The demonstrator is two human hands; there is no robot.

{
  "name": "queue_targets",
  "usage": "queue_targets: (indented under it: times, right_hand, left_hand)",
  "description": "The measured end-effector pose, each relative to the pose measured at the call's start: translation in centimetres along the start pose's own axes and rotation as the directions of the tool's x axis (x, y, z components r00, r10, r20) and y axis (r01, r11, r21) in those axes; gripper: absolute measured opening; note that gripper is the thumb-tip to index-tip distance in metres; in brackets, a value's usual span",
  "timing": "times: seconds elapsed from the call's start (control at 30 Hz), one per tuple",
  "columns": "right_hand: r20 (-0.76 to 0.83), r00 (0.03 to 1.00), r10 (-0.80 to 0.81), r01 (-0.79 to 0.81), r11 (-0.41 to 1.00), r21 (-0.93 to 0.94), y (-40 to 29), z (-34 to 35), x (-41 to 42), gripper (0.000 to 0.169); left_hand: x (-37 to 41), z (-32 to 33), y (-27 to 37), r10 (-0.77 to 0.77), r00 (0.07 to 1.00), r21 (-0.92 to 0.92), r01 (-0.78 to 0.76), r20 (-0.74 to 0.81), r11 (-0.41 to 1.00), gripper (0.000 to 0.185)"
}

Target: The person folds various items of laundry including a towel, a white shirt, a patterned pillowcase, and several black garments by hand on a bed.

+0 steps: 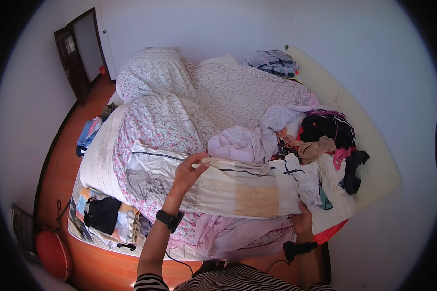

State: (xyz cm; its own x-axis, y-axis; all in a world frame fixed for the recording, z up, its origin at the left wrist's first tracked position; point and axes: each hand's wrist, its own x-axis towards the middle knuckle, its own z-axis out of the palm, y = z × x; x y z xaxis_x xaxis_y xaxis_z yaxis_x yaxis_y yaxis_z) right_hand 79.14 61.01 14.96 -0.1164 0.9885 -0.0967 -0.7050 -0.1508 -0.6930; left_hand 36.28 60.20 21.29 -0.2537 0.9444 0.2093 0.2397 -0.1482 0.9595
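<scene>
A long folded cotton sheet (218, 187), white with grey and tan blocks and dark stripes, lies across the near part of the bed. My left hand (189, 174) reaches over it, thumb and forefinger at its far edge near the middle. At the right end, my right hand (303, 221) grips the near edge, its fingers partly hidden by the cloth. Beneath the sheet spreads a floral quilt (160, 123) with a pink underside (236, 232). Grey crumpled fabric shows at the sheet's left end.
Mixed clothes (327, 127) are heaped at the bed's right. A folded plaid blanket (271, 62) sits at the far right. Black cloth (103, 214) rests on folded fabric at near left. A red round stool (52, 254) stands on the floor. A pale mattress (364, 138) leans along the wall.
</scene>
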Motion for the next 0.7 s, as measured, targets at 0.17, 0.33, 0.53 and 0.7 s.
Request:
queue_targets:
  times: [0.17,0.33,0.53,0.7]
  right_hand:
    - [-0.072,0.992,0.108,-0.108,0.994,0.004,0.7,-3.2,-3.5,0.049]
    - [-0.240,0.925,0.296,-0.367,0.860,-0.354,0.4,-7.9,-5.4,0.042]
    - [-0.198,0.967,0.160,-0.243,0.343,-0.907,-4.5,-11.1,-4.6,0.035]
    - [0.026,0.999,-0.020,0.029,0.215,-0.976,-12.7,-6.0,-1.1,0.030]
  left_hand:
    - [1.9,7.6,-3.2,0.286,0.916,0.385,-0.381,0.283,0.841,0.047]
    - [4.4,10.6,-6.2,0.126,0.951,0.598,-0.277,0.282,0.752,0.048]
    - [3.6,10.0,-4.1,0.152,0.914,0.618,-0.370,0.377,0.694,0.029]
    - [-6.6,7.5,7.7,0.373,0.846,0.434,-0.520,0.380,0.736,0.025]
